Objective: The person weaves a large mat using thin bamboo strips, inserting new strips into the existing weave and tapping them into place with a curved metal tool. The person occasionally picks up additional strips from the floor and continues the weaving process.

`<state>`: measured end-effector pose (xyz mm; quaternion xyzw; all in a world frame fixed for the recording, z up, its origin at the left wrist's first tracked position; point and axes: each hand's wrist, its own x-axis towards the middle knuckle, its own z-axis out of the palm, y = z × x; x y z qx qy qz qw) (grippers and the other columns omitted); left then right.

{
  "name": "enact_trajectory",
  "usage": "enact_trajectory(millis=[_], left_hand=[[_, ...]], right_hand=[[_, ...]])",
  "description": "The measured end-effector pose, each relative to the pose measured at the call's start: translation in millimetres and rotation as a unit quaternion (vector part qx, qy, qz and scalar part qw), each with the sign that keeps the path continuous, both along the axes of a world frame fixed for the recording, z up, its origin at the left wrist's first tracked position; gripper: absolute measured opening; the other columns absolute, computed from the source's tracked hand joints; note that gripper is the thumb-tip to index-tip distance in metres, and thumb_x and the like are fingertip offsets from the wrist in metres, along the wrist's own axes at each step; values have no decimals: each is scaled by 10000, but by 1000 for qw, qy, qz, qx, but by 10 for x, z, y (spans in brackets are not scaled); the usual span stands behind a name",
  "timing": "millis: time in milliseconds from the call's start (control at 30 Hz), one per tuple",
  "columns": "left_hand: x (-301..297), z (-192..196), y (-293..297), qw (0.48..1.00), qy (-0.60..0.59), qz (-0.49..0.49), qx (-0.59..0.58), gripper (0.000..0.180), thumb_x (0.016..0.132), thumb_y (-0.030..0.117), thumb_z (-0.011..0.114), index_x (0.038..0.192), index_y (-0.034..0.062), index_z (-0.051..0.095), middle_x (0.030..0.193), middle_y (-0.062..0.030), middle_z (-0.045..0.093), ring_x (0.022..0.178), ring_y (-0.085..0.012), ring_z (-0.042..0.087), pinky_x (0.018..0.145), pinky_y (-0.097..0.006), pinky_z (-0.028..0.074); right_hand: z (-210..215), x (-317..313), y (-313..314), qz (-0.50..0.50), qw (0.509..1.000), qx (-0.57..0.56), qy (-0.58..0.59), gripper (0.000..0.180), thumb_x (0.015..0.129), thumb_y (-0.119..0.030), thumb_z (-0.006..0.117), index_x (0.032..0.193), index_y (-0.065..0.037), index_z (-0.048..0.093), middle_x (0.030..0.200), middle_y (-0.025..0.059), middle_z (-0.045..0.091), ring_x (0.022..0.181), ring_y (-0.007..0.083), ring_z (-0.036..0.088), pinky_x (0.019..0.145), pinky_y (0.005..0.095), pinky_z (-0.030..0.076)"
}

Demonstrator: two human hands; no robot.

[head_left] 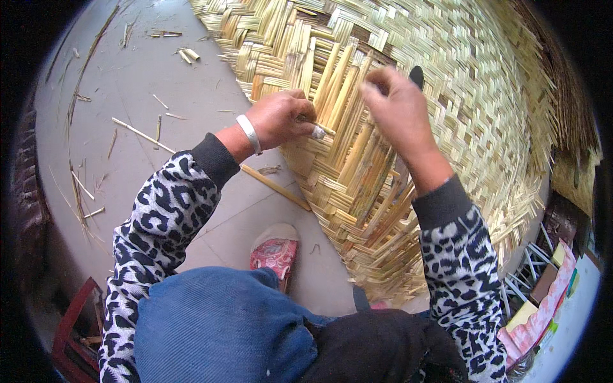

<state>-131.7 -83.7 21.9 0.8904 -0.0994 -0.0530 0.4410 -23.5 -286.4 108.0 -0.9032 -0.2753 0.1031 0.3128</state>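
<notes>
A large woven reed mat (472, 127) lies under both of my hands, in a crossing pattern of flat yellow-green strips. At its left edge my left hand (285, 119) is closed, its fingertips pinching a reed strip (327, 130). White wrapping covers one fingertip, and a pale bracelet (249, 134) circles that wrist. My right hand (401, 110) is raised over the mat, fingers curled in and slightly blurred. Beside its knuckles shows the rounded black end of a tool (416, 76); most of it is hidden. Between the hands run several long loose-ended strips (345, 96).
Grey floor tiles (211, 96) at left carry scattered reed scraps and a longer cut reed (276, 187). My shoe (274, 253) stands near the mat's edge. At lower right is a pile of things with a pink cloth (543, 306). A dark red wooden frame (67, 325) is at lower left.
</notes>
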Motion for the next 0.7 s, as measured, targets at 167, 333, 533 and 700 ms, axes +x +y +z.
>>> enact_trajectory(millis=[167, 333, 533, 700], left_hand=[[-56, -49, -133, 991, -26, 129, -18, 189, 836, 237, 745, 858, 55, 700, 822, -125, 650, 762, -316, 641, 688, -398, 522], [-28, -79, -249, 938, 75, 305, -144, 242, 866, 240, 739, 871, 2, 698, 746, -121, 702, 652, -215, 667, 635, -333, 523], [46, -169, -200, 929, 107, 325, -138, 286, 852, 252, 720, 860, -34, 707, 705, -129, 702, 619, -171, 656, 612, -319, 519], [53, -269, -203, 918, 116, 336, -177, 275, 848, 239, 716, 853, -36, 707, 685, -120, 689, 596, -152, 627, 600, -320, 509]], right_hand=[[-383, 407, 117, -139, 983, -20, 120, 672, 831, -329, 738, 1309, 75, 492, 1206, 281, 609, 1105, 357, 613, 967, 388, 474], [-528, 545, 185, -122, 900, 27, 419, 660, 868, -336, 736, 1361, 19, 477, 1366, 267, 517, 1300, 365, 476, 1097, 507, 348], [-568, 570, 223, -62, 921, 2, 384, 458, 865, -320, 752, 1204, -39, 625, 1115, 134, 675, 1083, 260, 597, 948, 439, 437], [-574, 489, 328, -72, 938, 62, 333, 346, 857, -197, 749, 1133, -20, 642, 973, 79, 688, 975, 179, 616, 882, 337, 480]])
